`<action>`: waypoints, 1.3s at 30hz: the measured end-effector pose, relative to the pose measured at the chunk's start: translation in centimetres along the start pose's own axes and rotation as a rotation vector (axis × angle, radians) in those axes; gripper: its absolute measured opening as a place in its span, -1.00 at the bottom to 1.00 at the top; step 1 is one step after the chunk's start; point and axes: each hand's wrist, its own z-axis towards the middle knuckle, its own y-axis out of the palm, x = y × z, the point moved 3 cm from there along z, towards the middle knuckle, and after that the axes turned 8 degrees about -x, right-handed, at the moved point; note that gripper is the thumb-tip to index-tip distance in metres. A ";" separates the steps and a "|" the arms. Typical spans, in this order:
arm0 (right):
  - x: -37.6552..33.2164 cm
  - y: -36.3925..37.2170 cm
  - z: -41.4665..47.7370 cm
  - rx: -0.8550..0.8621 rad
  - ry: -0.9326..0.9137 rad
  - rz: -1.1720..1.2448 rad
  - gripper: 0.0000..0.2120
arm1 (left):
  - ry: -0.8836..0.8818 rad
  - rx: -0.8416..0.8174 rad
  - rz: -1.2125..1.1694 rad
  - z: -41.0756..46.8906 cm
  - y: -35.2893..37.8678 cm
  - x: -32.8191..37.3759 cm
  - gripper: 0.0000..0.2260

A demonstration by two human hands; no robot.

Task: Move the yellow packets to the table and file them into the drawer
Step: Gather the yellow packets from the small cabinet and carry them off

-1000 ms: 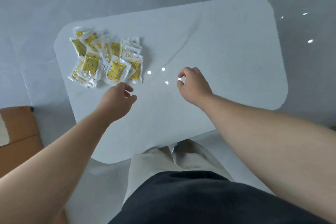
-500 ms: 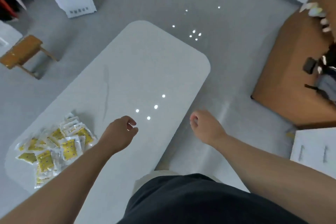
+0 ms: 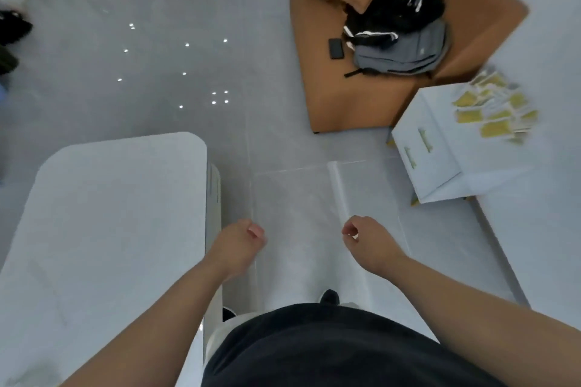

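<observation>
Several yellow packets [image 3: 496, 110] lie in a blurred heap on top of a white drawer cabinet [image 3: 430, 148] at the right; its two drawer fronts with handles are closed. The white table [image 3: 103, 217] fills the lower left, and the part in view is bare. My left hand [image 3: 239, 245] hangs over the floor just off the table's right edge, fingers loosely curled, holding nothing. My right hand [image 3: 367, 239] is beside it over the floor, also loosely curled and holding nothing, well short of the cabinet.
A brown wooden platform [image 3: 361, 97] at the upper right carries a grey backpack [image 3: 399, 50], black clothing and a black phone [image 3: 336, 49]. Grey tiled floor [image 3: 151, 66] lies between table and cabinet. A white ledge [image 3: 540, 245] runs along the right edge.
The view has swung right, away from the packet heap on the table, which has left the frame. Both hands moved off the table over the floor. The cabinet with more packets came into view.
</observation>
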 end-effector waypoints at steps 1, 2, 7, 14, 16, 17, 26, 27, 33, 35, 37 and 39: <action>1.9 -1.3 -0.5 0.026 0.025 0.032 -0.87 | 0.014 -0.017 0.023 0.8 1.1 2.1 -0.88; 3.7 -2.5 -0.9 0.053 0.050 0.069 -0.88 | 0.034 -0.029 0.059 1.7 2.1 4.2 -0.87; 10.9 -7.3 -2.1 0.224 0.172 0.320 -0.97 | 0.134 -0.129 0.222 5.0 6.4 13.3 -0.86; 17.1 -12.8 -1.4 0.398 0.298 0.595 -0.91 | 0.165 -0.265 0.237 11.1 11.2 23.7 -0.86; 18.8 -14.7 -0.6 0.420 0.334 0.631 -0.90 | 0.167 -0.288 0.203 13.5 12.5 27.0 -0.88; 19.7 -15.8 0.0 0.429 0.351 0.636 -0.89 | 0.170 -0.300 0.193 14.8 13.1 28.7 -0.89; 26.7 -25.6 6.1 0.471 0.551 0.766 -0.88 | 0.190 -0.421 0.247 27.5 16.4 42.9 -0.89; 27.2 -26.6 6.7 0.479 0.558 0.782 -0.88 | 0.193 -0.430 0.262 28.8 16.7 44.3 -0.89; 31.7 -31.8 9.4 0.498 0.598 0.877 -0.87 | 0.187 -0.479 0.307 34.4 20.2 51.9 -0.93; 34.0 -33.9 10.3 0.491 0.609 0.891 -0.86 | 0.172 -0.500 0.317 36.1 22.2 54.3 -0.94; 36.7 -35.8 11.0 0.489 0.613 0.905 -0.86 | 0.155 -0.512 0.314 37.6 24.3 56.5 -0.96; 38.9 -37.3 11.3 0.477 0.614 0.909 -0.90 | 0.139 -0.513 0.308 38.4 25.9 58.3 -0.96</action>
